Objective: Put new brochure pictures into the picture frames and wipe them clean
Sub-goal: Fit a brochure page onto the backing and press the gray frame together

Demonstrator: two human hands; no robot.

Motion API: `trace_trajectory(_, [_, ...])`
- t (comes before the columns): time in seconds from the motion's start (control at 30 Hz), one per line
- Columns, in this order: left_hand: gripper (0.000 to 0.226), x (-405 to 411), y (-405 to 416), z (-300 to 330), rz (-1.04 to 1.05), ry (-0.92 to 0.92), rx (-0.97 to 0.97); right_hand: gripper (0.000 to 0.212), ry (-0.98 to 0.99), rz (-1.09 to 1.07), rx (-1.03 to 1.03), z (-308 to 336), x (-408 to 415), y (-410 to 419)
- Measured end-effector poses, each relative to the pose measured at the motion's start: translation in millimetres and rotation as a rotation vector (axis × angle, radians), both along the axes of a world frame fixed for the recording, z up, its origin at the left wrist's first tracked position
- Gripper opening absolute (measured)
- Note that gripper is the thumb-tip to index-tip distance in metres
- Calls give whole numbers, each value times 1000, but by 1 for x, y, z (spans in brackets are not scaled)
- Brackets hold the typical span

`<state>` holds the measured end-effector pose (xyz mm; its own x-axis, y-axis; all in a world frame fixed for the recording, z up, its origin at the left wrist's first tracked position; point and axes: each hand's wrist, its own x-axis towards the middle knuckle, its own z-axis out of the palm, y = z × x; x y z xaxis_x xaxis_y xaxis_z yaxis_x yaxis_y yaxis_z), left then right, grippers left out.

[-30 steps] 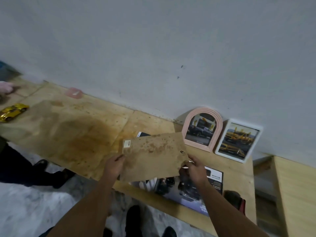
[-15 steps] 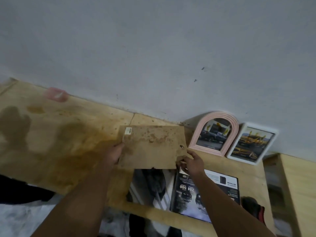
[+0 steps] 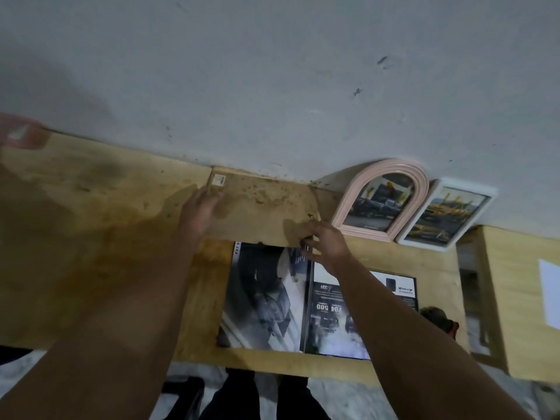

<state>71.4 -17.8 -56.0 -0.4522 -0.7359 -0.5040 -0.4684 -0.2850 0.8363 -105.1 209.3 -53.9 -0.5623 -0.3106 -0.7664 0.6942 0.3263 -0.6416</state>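
Note:
I hold a stained brown backing board with both hands near the wall. My left hand grips its left edge beside a small white sticker. My right hand pinches its lower right corner. An open car brochure lies flat on the wooden table under my forearms. A pink arched picture frame and a white rectangular picture frame lean against the wall to the right, each holding a vehicle picture.
A pink object sits blurred at the far left by the wall. A dark object with red lies at the brochure's right. A wooden cabinet with a white paper stands on the right. The table's front edge is near my legs.
Both hands have carried the board away from me toward the wall, uncovering the open brochure. The camera has tilted and come closer to the table.

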Motion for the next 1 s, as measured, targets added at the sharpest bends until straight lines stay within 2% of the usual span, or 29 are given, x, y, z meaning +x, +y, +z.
trace_trajectory(0.1, [56,-5,-1,-3,-50,-54,-36,42,5,-51,-88,2,-5,17])
trace_trajectory(0.2, [53,-5,9,-2,-140,-229,-179,35,-7,-88,-148,8,-14,45])
trace_trajectory(0.3, [44,-3,37,2,-188,-402,-371,25,49,-30,18,10,-18,83])
trace_trajectory(0.43, [41,-22,92,19,-344,-531,-495,19,284,112,308,-2,-22,155])
trace_trajectory(0.57, [33,-44,165,17,-455,-464,-365,31,542,465,702,-11,-26,238])
trace_trajectory(0.67, [24,-48,213,5,-571,-491,-340,44,592,639,875,-4,-27,274])
trace_trajectory(0.73, [18,-51,244,6,-644,-508,-333,60,586,727,896,-1,-32,289])
trace_trajectory(0.83, [24,-49,276,-2,-704,-546,-296,78,581,820,872,-6,-41,301])
trace_trajectory(0.9, [31,-44,288,-13,-706,-553,-290,82,603,880,858,-9,-46,307])
trace_trajectory(1.0, [27,-43,307,-3,-705,-557,-326,84,655,936,868,-15,-52,313])
